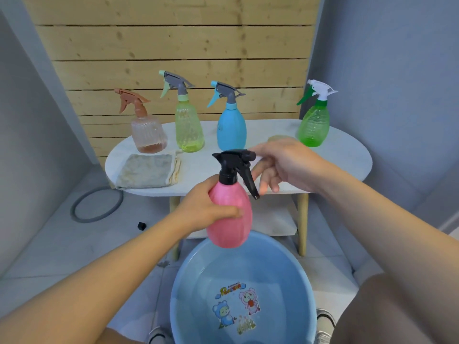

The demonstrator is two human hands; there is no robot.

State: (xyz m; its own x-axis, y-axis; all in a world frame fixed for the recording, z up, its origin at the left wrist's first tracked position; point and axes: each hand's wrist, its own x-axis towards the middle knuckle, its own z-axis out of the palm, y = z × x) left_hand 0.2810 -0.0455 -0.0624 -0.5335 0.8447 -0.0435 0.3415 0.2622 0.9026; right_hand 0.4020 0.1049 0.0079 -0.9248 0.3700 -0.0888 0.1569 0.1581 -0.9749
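A pink spray bottle [229,219] is held upright in the air, in front of the front edge of a white oval table [335,157] and above the far rim of a blue plastic basin [198,281] set on the floor. The bottle's body is gripped around its upper half by the left hand [206,209], thumb across the front. The right hand [285,165] is held loose with fingers spread, just behind the black trigger head [236,165]; whether it is touched cannot be told because of blur.

The bottle is judged to be light, thin-walled plastic, opaque, so its fill cannot be seen. It may be slippery if wet. A hold on the body is best, with the black collar taken for twisting; the thin trigger lever should not be used as a handle.

Along the back edge of the table four more sprayers are lined up: a peach ribbed bottle [148,135], a yellow-green bottle [188,130], a blue bottle [231,130] and, near the right end, a green bottle [315,127]. A folded cloth [146,173] is laid at the front left edge.

No label is seen on any bottle. A cartoon sticker [236,309] is fixed inside the basin; its coloured lettering is too small to be read.
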